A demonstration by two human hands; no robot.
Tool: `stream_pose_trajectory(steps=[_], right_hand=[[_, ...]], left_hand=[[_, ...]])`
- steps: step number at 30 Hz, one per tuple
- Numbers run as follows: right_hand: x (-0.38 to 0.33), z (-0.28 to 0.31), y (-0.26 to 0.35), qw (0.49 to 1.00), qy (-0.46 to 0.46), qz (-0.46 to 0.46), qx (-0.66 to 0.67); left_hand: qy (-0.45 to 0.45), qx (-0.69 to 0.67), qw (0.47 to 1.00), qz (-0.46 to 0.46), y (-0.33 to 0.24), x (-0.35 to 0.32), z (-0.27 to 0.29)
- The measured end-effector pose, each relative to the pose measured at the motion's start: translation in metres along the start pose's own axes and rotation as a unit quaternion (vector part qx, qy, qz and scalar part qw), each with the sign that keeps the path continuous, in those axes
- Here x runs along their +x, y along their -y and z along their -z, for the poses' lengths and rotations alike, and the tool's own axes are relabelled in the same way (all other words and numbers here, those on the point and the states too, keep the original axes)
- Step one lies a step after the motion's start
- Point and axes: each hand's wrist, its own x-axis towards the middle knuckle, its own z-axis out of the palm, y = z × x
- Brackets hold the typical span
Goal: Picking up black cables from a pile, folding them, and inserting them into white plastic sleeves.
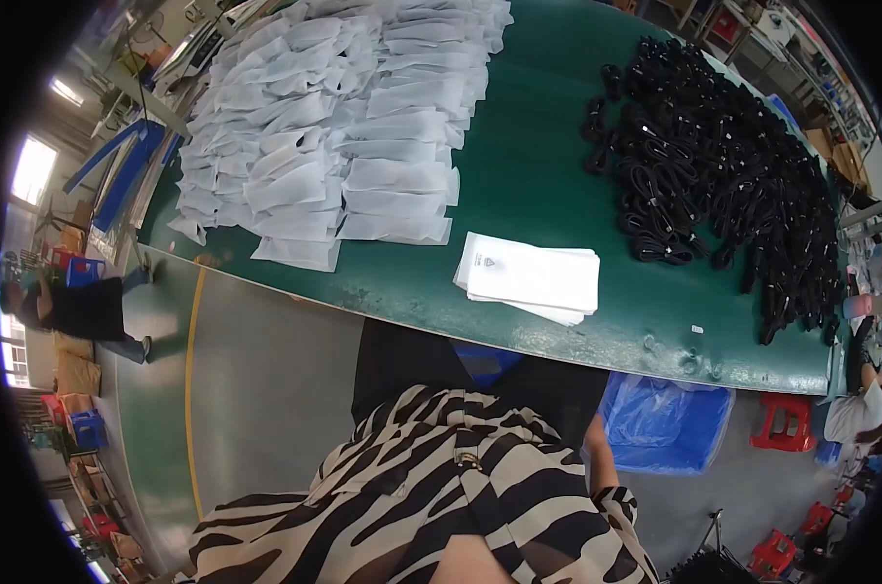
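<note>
Neither of my hands shows. Only my right forearm (pixel 599 457) is visible, coming out of a black-and-white striped sleeve and hanging beside my body below the table edge. My striped top (pixel 441 496) fills the lower middle. In front of me on the green table (pixel 538 175) lies a small stack of flat white bags (pixel 533 277). At the far left of the table is a big heap of filled white pouches (pixel 334 127). On the right side lies a large pile of coiled black cables (pixel 723 156).
A blue bin with a plastic liner (pixel 665 423) stands under the table at my right, with red stools (pixel 786 423) beyond it. One person bends over at the far left (pixel 71 307); another sits at the right edge (pixel 854 414). A yellow floor line (pixel 193 370) runs along the left.
</note>
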Motion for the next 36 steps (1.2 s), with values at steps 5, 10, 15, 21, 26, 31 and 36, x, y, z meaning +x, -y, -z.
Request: stream_pose_trajectory(steps=[5, 10, 15, 21, 26, 31, 36], right_hand=[[-0.003, -0.045, 0.144, 0.975, -0.091, 0.101, -0.178], [-0.013, -0.052, 0.125, 0.965, -0.064, 0.062, -0.247], [-0.011, -0.034, 0.022, 0.923, -0.011, 0.112, -0.369], [-0.071, -0.043, 0.201, 0.847, 0.043, 0.106, -0.520], [-0.140, -0.043, 0.372, 0.845, 0.120, 0.154, -0.498], [-0.194, -0.063, 0.450, 0.922, 0.281, 0.183, -0.194], [-0.210, -0.087, 0.464, 0.949, 0.064, 0.283, -0.121]], left_hand=[[-0.048, 0.008, 0.999, 0.015, 0.000, 0.001, -0.012], [-0.072, -0.003, 0.997, -0.001, -0.005, 0.013, -0.011], [-0.071, -0.022, 0.997, -0.022, -0.005, 0.022, 0.007], [-0.076, -0.014, 0.995, -0.055, -0.020, 0.048, 0.037], [-0.085, -0.014, 0.993, -0.085, -0.040, 0.065, 0.062], [-0.073, -0.033, 0.995, -0.064, -0.034, 0.046, 0.064], [-0.135, -0.152, 0.976, -0.072, -0.097, 0.048, 0.066]])
